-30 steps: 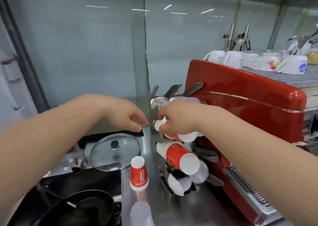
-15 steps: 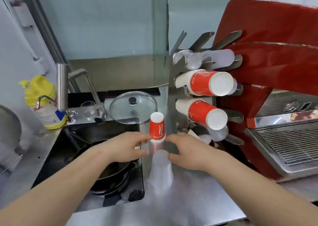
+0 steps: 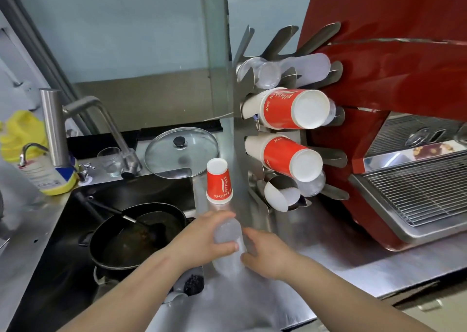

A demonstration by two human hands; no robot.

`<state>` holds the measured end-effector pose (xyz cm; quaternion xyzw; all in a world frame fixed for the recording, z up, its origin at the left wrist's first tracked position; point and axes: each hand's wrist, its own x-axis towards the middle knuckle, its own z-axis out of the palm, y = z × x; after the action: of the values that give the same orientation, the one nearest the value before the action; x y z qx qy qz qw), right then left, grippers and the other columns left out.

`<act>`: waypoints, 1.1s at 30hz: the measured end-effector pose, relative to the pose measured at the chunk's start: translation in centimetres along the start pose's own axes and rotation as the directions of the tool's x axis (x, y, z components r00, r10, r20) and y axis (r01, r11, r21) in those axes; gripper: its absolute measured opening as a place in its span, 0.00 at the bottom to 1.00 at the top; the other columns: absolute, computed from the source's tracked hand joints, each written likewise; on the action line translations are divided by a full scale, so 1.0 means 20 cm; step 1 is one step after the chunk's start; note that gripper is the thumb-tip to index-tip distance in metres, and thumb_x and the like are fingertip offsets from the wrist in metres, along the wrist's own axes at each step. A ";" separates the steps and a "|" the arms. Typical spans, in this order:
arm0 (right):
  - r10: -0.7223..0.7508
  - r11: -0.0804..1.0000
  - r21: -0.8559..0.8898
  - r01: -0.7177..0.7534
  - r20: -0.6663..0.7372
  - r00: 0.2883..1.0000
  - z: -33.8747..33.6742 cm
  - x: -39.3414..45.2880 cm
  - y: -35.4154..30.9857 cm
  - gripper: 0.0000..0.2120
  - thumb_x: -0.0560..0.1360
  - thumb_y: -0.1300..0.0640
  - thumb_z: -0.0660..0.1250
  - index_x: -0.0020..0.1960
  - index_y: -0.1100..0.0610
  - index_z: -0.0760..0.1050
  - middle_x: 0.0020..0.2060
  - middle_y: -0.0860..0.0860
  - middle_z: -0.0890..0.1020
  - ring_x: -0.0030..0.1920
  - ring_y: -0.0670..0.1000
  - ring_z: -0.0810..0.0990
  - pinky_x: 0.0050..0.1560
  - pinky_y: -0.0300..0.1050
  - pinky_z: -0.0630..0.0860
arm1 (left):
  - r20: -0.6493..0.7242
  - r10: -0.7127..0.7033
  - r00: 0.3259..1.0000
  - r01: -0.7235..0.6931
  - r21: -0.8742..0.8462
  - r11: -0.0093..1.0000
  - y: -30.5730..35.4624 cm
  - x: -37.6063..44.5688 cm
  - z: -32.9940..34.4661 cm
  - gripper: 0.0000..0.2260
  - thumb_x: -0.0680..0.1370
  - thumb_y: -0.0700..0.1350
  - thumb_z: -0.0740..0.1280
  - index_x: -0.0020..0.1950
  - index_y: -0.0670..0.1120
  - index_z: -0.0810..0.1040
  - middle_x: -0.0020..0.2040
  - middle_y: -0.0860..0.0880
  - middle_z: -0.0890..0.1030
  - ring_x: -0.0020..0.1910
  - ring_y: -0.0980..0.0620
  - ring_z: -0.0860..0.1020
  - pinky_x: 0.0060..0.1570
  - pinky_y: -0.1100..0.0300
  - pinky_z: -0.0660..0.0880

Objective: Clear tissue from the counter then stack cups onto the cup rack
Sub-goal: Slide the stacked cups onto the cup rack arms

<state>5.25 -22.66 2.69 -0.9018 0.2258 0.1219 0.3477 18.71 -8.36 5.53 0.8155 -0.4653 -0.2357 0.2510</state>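
Cups mostly racked, two left on the steel surface

Tissue is nowhere to be seen on the brushed stainless-steel surface (image 3: 336, 250), so the first half of the job looks finished. The upright metal cup rack with slanted prongs (image 3: 243, 139) already carries two stacks of red-and-white paper cups (image 3: 288, 109) lying on their sides, some clear plastic cups in the top row, and a few white ones low down. Several prongs look free.

Two items remain, by my reading. One small red-and-white paper cup (image 3: 219, 181) stands upside down on the surface, just left of the rack and apart from both hands. Nearer the camera, a frosted translucent plastic cup, possibly a short nested stack (image 3: 228, 245), stands upside down between the hands. It is cloudy, thin-walled and looks light and easily squashed.

The left hand (image 3: 202, 240) is wrapped around its upper part, thumb across the front. The right hand (image 3: 267, 253) is curled against its right side, fingers touching it, so both hold the plastic cup. It has not yet reached the rack.
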 end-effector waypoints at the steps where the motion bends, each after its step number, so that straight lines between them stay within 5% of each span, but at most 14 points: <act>1: 0.020 1.000 0.008 -0.020 0.007 1.000 0.01 0.00 0.00 0.20 0.72 0.50 0.64 0.63 0.51 0.70 0.52 0.50 0.77 0.50 0.51 0.74 0.48 0.42 0.71 | -0.009 0.002 1.000 -0.002 0.005 1.000 0.00 0.00 0.00 0.31 0.70 0.58 0.72 0.71 0.58 0.67 0.67 0.57 0.70 0.64 0.62 0.66 0.64 0.65 0.66; 6: 0.079 0.990 0.111 -0.087 0.076 0.994 0.12 0.03 0.05 0.26 0.66 0.45 0.61 0.65 0.45 0.69 0.55 0.49 0.79 0.51 0.48 0.78 0.50 0.41 0.76 | -0.029 -0.044 0.999 0.040 -0.113 0.993 -0.03 -0.05 -0.03 0.23 0.72 0.51 0.72 0.65 0.61 0.69 0.63 0.60 0.74 0.62 0.64 0.71 0.61 0.65 0.68; 10: 0.111 0.955 0.271 -0.123 0.059 0.992 0.16 0.01 0.03 0.22 0.68 0.53 0.64 0.62 0.43 0.71 0.49 0.44 0.81 0.42 0.44 0.79 0.41 0.32 0.73 | -0.034 -0.099 0.995 0.089 -0.214 0.973 -0.06 -0.12 -0.05 0.24 0.74 0.49 0.71 0.66 0.61 0.68 0.62 0.63 0.73 0.62 0.66 0.70 0.55 0.73 0.66; 13: 0.161 0.899 0.404 -0.168 0.051 0.986 0.20 0.04 0.03 0.22 0.63 0.50 0.65 0.57 0.42 0.74 0.46 0.49 0.84 0.38 0.47 0.81 0.36 0.40 0.76 | -0.044 -0.130 0.991 0.115 -0.246 0.963 -0.09 -0.15 -0.06 0.25 0.72 0.51 0.71 0.68 0.61 0.68 0.63 0.62 0.74 0.64 0.62 0.71 0.60 0.67 0.68; 17: 0.192 0.844 0.500 -0.194 0.057 0.980 0.20 0.04 0.01 0.25 0.60 0.49 0.66 0.57 0.46 0.76 0.46 0.51 0.85 0.37 0.49 0.81 0.40 0.44 0.77 | -0.070 -0.111 0.991 0.091 -0.240 0.966 -0.09 -0.19 -0.10 0.23 0.73 0.49 0.71 0.63 0.66 0.68 0.62 0.66 0.73 0.61 0.70 0.70 0.55 0.75 0.67; 22: 0.156 0.856 0.503 -0.117 -0.037 0.987 0.02 0.00 -0.12 0.17 0.71 0.57 0.67 0.58 0.43 0.73 0.50 0.47 0.84 0.43 0.48 0.81 0.43 0.39 0.76 | -0.191 -0.018 0.981 -0.025 -0.221 0.975 -0.03 -0.20 -0.24 0.25 0.71 0.51 0.71 0.63 0.67 0.67 0.63 0.63 0.70 0.63 0.68 0.69 0.56 0.73 0.71; 26: 0.093 0.898 0.440 -0.015 -0.155 0.984 -0.15 0.03 -0.25 0.23 0.68 0.53 0.65 0.63 0.46 0.74 0.53 0.45 0.83 0.53 0.47 0.81 0.58 0.48 0.77 | -0.313 0.015 0.950 -0.088 -0.221 0.971 0.06 -0.15 -0.39 0.25 0.71 0.53 0.70 0.63 0.70 0.66 0.64 0.66 0.69 0.64 0.69 0.68 0.55 0.71 0.71; 29: 0.058 0.918 0.394 0.040 -0.235 0.970 -0.30 0.03 -0.39 0.26 0.70 0.54 0.66 0.67 0.47 0.70 0.58 0.46 0.81 0.56 0.48 0.79 0.60 0.49 0.76 | -0.376 0.065 0.924 -0.138 -0.171 0.976 0.15 -0.11 -0.53 0.26 0.73 0.52 0.71 0.67 0.68 0.66 0.65 0.64 0.69 0.61 0.73 0.67 0.58 0.69 0.69; 33: -0.006 0.935 0.332 0.120 -0.326 0.945 -0.53 0.02 -0.58 0.31 0.71 0.53 0.69 0.72 0.49 0.65 0.63 0.49 0.77 0.61 0.52 0.77 0.63 0.52 0.74 | -0.463 0.157 0.872 -0.210 -0.064 0.976 0.32 -0.07 -0.74 0.28 0.72 0.53 0.70 0.70 0.62 0.66 0.64 0.60 0.70 0.56 0.68 0.70 0.52 0.78 0.64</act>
<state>11.92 -22.34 16.98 -0.8407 0.2676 -0.0789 0.4641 23.10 -7.19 20.99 0.7846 -0.4548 -0.0388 0.4197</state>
